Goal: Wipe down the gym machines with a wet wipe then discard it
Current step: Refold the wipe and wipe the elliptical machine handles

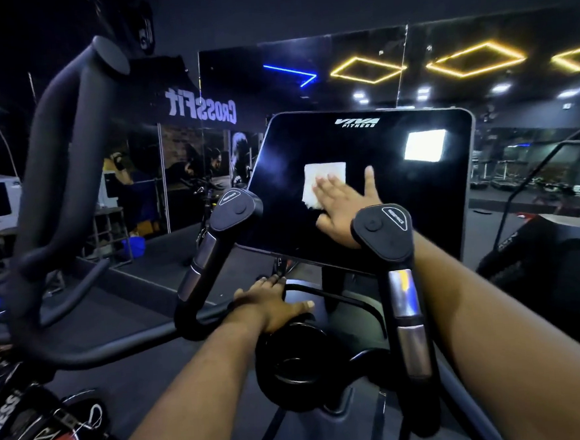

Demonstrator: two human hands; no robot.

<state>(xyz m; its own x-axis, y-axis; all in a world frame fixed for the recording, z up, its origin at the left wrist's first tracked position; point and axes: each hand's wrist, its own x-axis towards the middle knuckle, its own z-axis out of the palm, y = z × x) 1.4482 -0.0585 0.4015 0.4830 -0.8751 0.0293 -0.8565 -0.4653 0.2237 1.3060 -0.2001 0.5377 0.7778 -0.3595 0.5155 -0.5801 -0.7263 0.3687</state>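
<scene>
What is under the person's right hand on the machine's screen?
A white wet wipe lies flat under the right hand's straight fingers, against the dark screen. The wipe's lower right part is covered by them.

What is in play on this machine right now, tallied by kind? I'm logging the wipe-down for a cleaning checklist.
Wet wipe: 1, pressed flat on the screen under the right hand
Console screen: 1
Resistance handles: 2, left and right
Hands: 2, the left hand resting on the frame
Total: 6
</scene>
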